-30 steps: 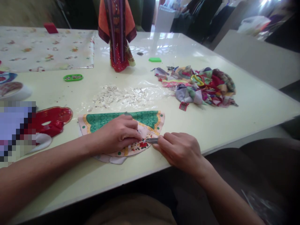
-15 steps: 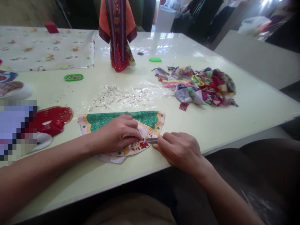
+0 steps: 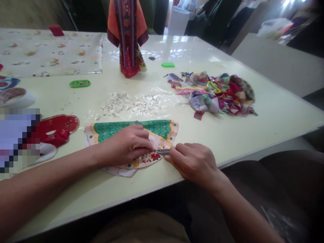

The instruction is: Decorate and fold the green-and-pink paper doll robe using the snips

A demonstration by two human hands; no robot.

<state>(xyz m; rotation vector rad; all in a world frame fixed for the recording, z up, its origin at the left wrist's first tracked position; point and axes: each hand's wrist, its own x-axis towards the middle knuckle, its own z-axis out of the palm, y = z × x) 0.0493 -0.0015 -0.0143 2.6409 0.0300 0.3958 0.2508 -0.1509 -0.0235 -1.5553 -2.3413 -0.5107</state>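
Note:
A folded piece of printed fabric (image 3: 165,129), green and pale pink with gold bands and red flowers, lies near the table's front edge. My left hand (image 3: 131,143) rests across it, thumb and fingertips pressed together at the flowered part, which hides much of the middle. My right hand (image 3: 193,162) is closed around slim metal tweezers (image 3: 163,152). Their tips point left and touch or hover just over the red flower print, close to my left fingertips. Whether anything sits between the tips is too small to tell.
Clear plastic sheet (image 3: 131,103) with tiny specks lies behind the fabric. A scrap heap (image 3: 215,94) is at right. A robed doll-like figure (image 3: 128,44) stands behind. At left are a green tray (image 3: 79,83), tape roll (image 3: 19,98) and red pieces (image 3: 60,130).
Hardly anything differs. Both hands, the tweezers and the fabric stay in the same place; the whole view has shifted very slightly.

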